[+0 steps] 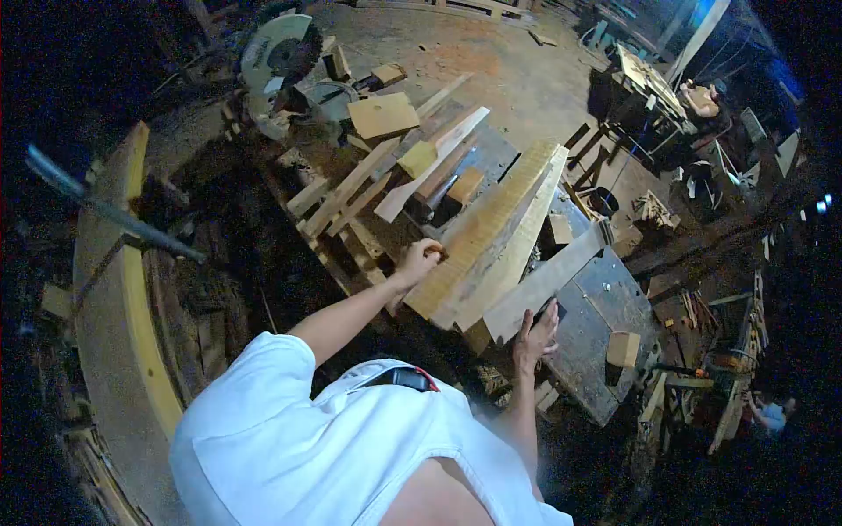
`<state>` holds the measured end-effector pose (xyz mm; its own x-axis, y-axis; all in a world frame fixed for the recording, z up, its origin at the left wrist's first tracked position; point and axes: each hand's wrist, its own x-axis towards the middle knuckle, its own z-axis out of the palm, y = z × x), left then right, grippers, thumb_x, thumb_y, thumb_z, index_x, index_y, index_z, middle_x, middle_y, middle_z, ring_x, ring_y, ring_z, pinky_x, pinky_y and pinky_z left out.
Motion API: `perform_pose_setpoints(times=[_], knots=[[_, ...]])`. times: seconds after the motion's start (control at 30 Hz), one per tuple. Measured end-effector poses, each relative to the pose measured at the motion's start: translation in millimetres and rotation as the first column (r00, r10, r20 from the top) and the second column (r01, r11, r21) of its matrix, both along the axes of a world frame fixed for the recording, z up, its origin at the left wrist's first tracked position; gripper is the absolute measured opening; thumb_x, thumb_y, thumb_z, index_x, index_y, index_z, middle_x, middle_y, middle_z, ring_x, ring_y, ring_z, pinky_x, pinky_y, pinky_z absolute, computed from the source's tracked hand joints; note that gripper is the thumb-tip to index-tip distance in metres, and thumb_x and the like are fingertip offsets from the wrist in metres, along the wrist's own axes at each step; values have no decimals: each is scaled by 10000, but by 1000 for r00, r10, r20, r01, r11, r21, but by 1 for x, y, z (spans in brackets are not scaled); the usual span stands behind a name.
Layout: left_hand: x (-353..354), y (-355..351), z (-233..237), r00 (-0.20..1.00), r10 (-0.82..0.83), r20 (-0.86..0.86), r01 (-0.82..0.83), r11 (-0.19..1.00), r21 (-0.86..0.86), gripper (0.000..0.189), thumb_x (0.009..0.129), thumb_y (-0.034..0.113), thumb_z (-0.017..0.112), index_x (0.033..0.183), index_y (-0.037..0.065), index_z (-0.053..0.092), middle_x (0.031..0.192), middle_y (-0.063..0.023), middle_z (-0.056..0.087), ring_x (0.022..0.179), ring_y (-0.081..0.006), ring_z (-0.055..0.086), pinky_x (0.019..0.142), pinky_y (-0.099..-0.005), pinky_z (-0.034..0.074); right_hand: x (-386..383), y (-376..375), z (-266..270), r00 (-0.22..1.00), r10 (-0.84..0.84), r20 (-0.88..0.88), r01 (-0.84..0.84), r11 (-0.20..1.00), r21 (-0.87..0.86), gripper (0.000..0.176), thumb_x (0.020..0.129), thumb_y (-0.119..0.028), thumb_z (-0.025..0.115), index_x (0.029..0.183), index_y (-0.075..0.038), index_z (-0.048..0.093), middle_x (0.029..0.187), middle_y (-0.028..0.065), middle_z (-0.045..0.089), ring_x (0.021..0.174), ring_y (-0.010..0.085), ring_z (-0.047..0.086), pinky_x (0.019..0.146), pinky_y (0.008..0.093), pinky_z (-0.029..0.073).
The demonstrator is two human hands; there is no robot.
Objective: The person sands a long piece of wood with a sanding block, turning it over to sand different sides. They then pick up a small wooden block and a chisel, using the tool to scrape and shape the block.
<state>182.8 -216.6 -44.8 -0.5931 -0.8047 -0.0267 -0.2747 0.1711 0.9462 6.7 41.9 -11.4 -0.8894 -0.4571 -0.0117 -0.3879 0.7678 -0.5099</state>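
Observation:
My left hand point(419, 265) is closed, its fingers curled round a small reddish-brown piece point(436, 252) at the left edge of a wide yellowish board point(478, 241). That board lies slanting over the workbench, with a paler, narrower timber point(517, 250) along its right side. Nearer my right hand, a flat greyish board point(545, 285) lies across the bench. My right hand point(537, 340) is at this board's near edge, thumb raised and fingers bent beside something dark; I cannot tell what this dark thing is.
The workbench point(589, 329) carries a wooden block point(624, 349) at its right end. Several timber strips and a yellow block point(417, 159) lie on its left. Beyond stands a circular saw point(282, 57). A long curved-edge plank point(114, 316) is at left. Another person point(772, 415) is far right.

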Motion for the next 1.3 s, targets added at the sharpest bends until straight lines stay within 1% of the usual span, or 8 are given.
perform_pose_setpoints(times=[0.3, 0.5, 0.63, 0.7, 0.77, 0.83, 1.0, 1.3], knots=[[-48, -111, -47, 989, 71, -128, -89, 985, -149, 660, 748, 140, 701, 1290, 55, 334, 1139, -167, 482, 1109, -317, 462, 1006, -452, 300, 46, 28, 6, 945, -236, -228, 252, 967, 43, 616, 955, -502, 377, 1473, -194, 247, 1497, 80, 280, 1354, 324, 285, 1053, 572, 208], [-41, -115, -30, 999, -40, 32, 50, 905, -423, 478, 730, 224, 711, 1116, 130, 446, 901, -66, 549, 826, -183, 571, 702, -368, 408, 67, 22, 55, 908, -295, -298, 334, 938, 92, 559, 970, -352, 446, 1449, -108, 293, 1436, 195, 339, 1332, 343, 314, 1095, 436, 233], [-7, -89, 14, 989, -129, -72, 120, 987, -111, 468, 795, 250, 651, 1173, 106, 417, 664, -88, 510, 484, -195, 529, 461, -349, 408, 65, -25, 73, 929, -167, -330, 156, 986, -60, 490, 973, -265, 468, 1405, -59, 363, 1346, 185, 453, 1265, 322, 413, 1045, 407, 322], [12, -59, 58, 922, -66, -380, 211, 911, 354, 479, 864, 256, 604, 1248, 77, 379, 639, -44, 505, 460, -134, 532, 429, -282, 442, 62, -52, 71, 985, -6, 174, 34, 987, -156, 464, 979, -288, 463, 1356, -20, 415, 1207, 157, 575, 1129, 286, 540, 975, 378, 400], [26, -39, 52, 906, -83, -416, 250, 896, 368, 509, 901, 273, 575, 1302, 62, 344, 697, -52, 537, 464, -114, 546, 422, -237, 466, 62, -79, 23, 871, 163, 463, 62, 899, -434, 462, 976, -351, 468, 1274, 0, 497, 1068, 127, 642, 988, 241, 607, 917, 360, 439], [34, -18, 68, 910, -78, -408, 266, 864, 428, 481, 913, 263, 560, 1297, 62, 352, 712, -49, 551, 521, -111, 570, 444, -225, 479, 87, -138, 57, 391, 260, 883, 484, 758, -438, 442, 968, -399, 471, 1160, -11, 560, 1003, 103, 642, 921, 196, 616, 870, 334, 463], [47, 11, 73, 942, -172, -289, 252, 929, 269, 483, 899, 177, 579, 1309, 87, 340, 821, -70, 581, 619, -102, 567, 481, -243, 479, 96, -191, 38, -81, 446, 891, 387, 838, -384, 316, 959, -352, 501, 1066, -57, 538, 886, 28, 613, 765, 130, 612, 658, 266, 512], [52, -13, 56, 883, -439, -164, 435, 898, -66, 468, 887, 155, 570, 1322, 94, 408, 622, -61, 558, 529, -147, 563, 495, -293, 439, 94, -111, 70, 326, 401, 856, 428, 745, -512, 494, 912, -206, 604, 1345, -50, 423, 1106, 51, 573, 1010, 126, 539, 879, 276, 457]])
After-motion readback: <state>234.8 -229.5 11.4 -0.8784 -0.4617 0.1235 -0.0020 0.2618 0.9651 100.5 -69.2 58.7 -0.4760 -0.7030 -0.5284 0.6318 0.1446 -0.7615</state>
